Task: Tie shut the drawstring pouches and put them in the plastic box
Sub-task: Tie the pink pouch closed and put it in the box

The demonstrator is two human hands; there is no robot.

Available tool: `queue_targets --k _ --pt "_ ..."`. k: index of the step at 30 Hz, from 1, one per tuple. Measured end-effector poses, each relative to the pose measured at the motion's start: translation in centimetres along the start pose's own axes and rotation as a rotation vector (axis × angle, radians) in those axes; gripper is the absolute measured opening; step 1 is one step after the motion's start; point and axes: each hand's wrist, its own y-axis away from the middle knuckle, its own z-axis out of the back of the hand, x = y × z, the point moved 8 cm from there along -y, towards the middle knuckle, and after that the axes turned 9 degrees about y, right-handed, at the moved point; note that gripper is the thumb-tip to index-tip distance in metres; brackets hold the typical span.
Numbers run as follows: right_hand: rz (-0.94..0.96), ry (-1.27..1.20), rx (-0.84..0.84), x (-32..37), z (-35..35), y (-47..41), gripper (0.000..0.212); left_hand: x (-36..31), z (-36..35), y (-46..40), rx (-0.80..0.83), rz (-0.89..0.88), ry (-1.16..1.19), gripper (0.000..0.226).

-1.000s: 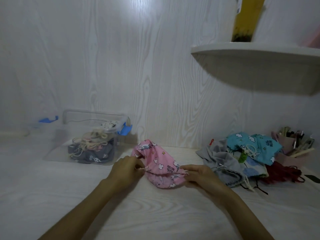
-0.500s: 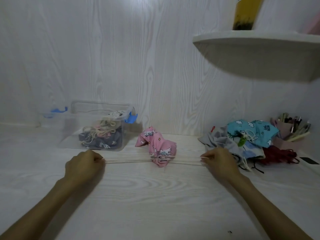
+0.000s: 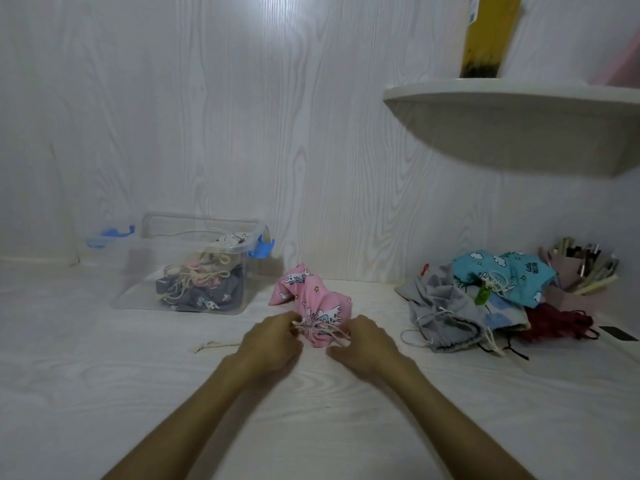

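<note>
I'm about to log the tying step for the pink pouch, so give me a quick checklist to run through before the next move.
1. Pink pouch mouth gathered: ok, the fabric is bunched tight at the near end.
2. Drawstring in hand: ok, the left hand and right hand both pinch cord at the neck.
3. Knot finished: cannot tell, the cords are blurred between the fingers.
4. Loose cord end free: ok, it lies on the table to the left.
5. Plastic box ready: ok, it stands open with tied pouches inside.
6. Untied pouches remain: not ok, the grey pouch still gapes open.
</note>
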Motion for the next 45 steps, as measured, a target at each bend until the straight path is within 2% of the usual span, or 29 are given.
queue_targets --k 1,3,5,7,10,13,17,21,23,24,26,29,31,33,35,36,37,39,41,45 --pt "-0.005 -0.017 -0.048 0.0 0.1 -0.1 0.017 0.0 0.0 -0.1 -0.049 -0.014 0.028 0.039" --pt "0.004 -0.082 -0.122 -0.2 0.9 -0.5 0.026 0.1 1.1 -0.1 -0.144 -0.070 0.075 0.024" --pt "0.081 -0.270 -0.095 -0.2 1.5 -0.6 0.025 0.1 2.2 -0.1 -0.167 -0.154 0.114 0.016" --pt "0.161 -0.392 -0.056 -0.1 2.0 -0.4 0.034 -0.2 2.6 0.2 -0.109 -0.242 0.130 0.019" --pt "0.243 -0.288 -0.094 -0.1 3.1 0.0 0.048 -0.6 3.1 0.7 -0.093 -0.325 0.109 0.022" --pt "0.262 -0.273 -0.057 -0.7 2.3 0.4 0.032 -0.9 3.1 1.0 -0.096 -0.375 0.027 0.030" --pt "0.231 -0.260 -0.040 -1.2 0.1 0.2 0.023 0.5 1.8 0.8 -0.075 -0.261 -0.029 0.042" --pt "0.212 -0.309 -0.016 -0.6 0.0 0.2 0.026 1.2 3.1 2.2 -0.191 -0.120 0.009 0.021" --pt "0.224 -0.357 -0.007 -0.1 0.3 0.4 0.028 1.0 4.5 3.4 -0.287 -0.070 0.047 0.020" --pt "0.227 -0.372 -0.013 0.0 0.5 0.5 0.029 1.1 4.7 3.7 -0.290 -0.036 0.042 0.020" --pt "0.222 -0.400 -0.016 0.3 0.7 0.5 0.033 1.4 3.6 3.9 -0.167 0.052 0.055 0.030" --pt "0.225 -0.435 -0.008 0.8 0.9 0.7 0.037 0.6 0.1 3.7 0.115 0.153 0.317 0.041" --pt "0.240 -0.442 -0.004 1.1 1.0 0.7 0.036 -0.1 -1.0 3.3 0.144 0.245 0.506 0.041" --pt "0.244 -0.470 0.006 1.2 1.1 0.8 0.031 -0.3 -1.0 3.1 0.038 0.351 0.687 0.040" --pt "0.251 -0.498 0.029 1.3 1.5 1.0 0.030 0.2 -1.4 3.2 -0.123 0.445 1.005 0.036" --pt "0.258 -0.505 0.041 1.3 1.9 0.8 0.029 0.3 -1.1 3.0 -0.223 0.439 1.150 0.031" --pt "0.256 -0.508 0.058 1.1 2.1 0.8 0.026 0.8 -0.8 3.1 -0.327 0.414 1.203 0.026" --pt "0.248 -0.509 0.060 0.7 3.1 0.2 0.024 1.1 0.7 2.4 -0.473 0.323 1.124 0.025" --pt "0.254 -0.531 0.035 0.5 4.9 -0.9 0.024 0.2 2.3 0.6 -0.510 0.220 1.146 0.021" --pt "0.255 -0.590 -0.044 0.7 8.6 -4.1 0.019 -2.7 5.3 -3.8 -0.486 0.149 1.325 0.023"
